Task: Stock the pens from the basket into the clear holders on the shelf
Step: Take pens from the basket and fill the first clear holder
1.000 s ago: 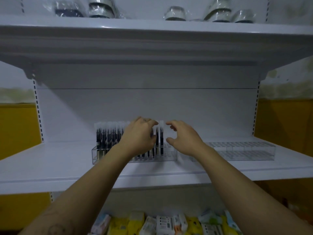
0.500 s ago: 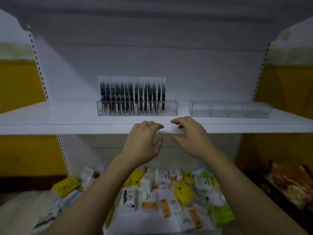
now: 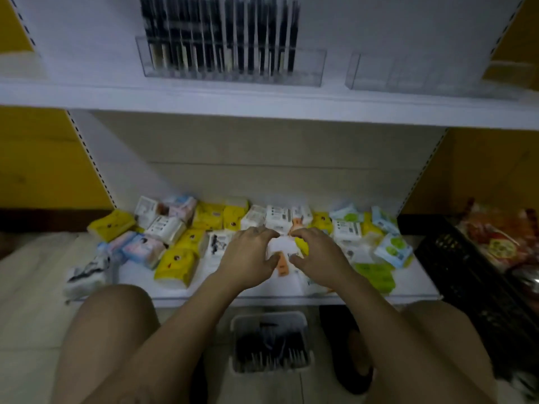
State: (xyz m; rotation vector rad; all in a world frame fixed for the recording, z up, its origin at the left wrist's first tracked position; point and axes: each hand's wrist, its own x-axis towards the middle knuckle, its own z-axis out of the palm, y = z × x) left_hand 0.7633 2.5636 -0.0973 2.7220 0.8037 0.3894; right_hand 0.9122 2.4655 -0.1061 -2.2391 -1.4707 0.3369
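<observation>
Both hands are out in front, over the lower shelf (image 3: 262, 300). My left hand (image 3: 248, 256) and right hand (image 3: 319, 258) sit side by side, near each other but apart, thumbs turned inward. The fingers (image 3: 262, 233) on both are loosely curled, thumbs set off from them, holding nothing. The view is smeared, so fine detail is lost.

The basket (image 3: 269, 317) is white and stands on the floor (image 3: 29, 287), below my hands and nearer to me, between my knees, just in front of the lower shelf's edge. It is well apart from the fingers. Dark pens (image 3: 271, 348) lie heaped inside it.

On the upper shelf (image 3: 262, 110), above the hands, the left holder (image 3: 309, 68) carries a row of racked pens (image 3: 221, 30), upright and dark, across most of its width. The right holder (image 3: 423, 74) stands just beside it, clear, with faint dividers.

Beneath the hands, packs (image 3: 175, 263) in yellow, white, blue and green are strewn over the lower shelf. A black crate (image 3: 466, 275) sits to the right of it.
</observation>
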